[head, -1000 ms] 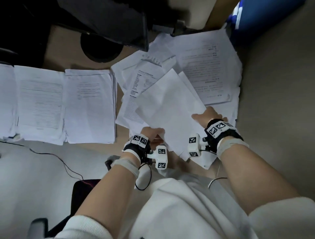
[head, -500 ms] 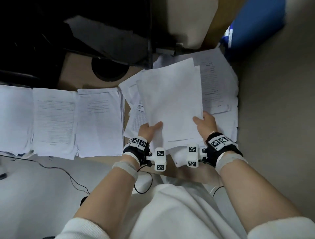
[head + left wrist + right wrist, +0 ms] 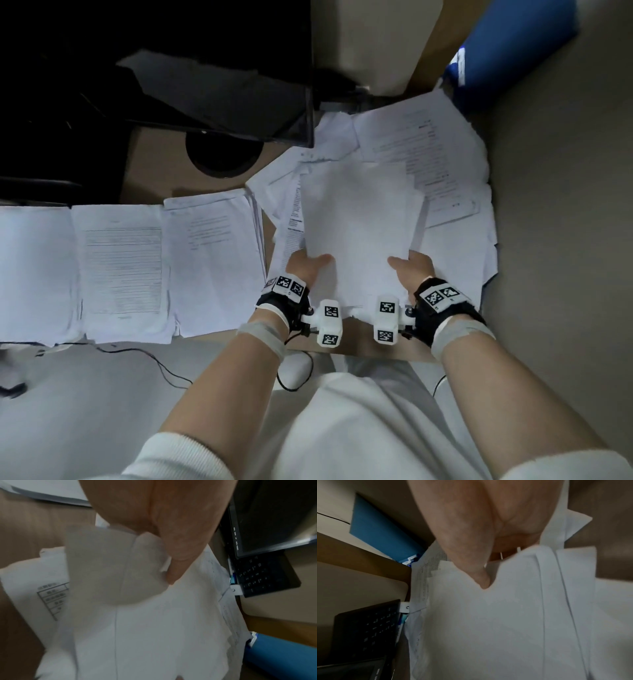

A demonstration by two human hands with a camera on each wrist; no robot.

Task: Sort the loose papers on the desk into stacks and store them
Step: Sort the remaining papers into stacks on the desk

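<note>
I hold a bundle of blank white sheets (image 3: 356,226) upright over the messy paper pile (image 3: 442,164) at the desk's right end. My left hand (image 3: 310,265) grips the bundle's lower left edge, thumb on top (image 3: 173,574). My right hand (image 3: 409,265) grips its lower right edge, thumb pressed on the sheets (image 3: 483,582). The fingers behind the paper are hidden. Three neat stacks lie to the left: a blank one (image 3: 30,270), a lined form (image 3: 123,270) and a printed one (image 3: 212,260).
A dark monitor (image 3: 219,99) and its round base (image 3: 222,157) stand at the back, a keyboard (image 3: 262,574) beside them. A blue folder (image 3: 513,51) stands at the back right. A black cable (image 3: 154,363) runs below the desk's front edge.
Both hands lifted the bundle off the pile and squared it upright between them. It now sits lower and closer to me than half a second ago.
</note>
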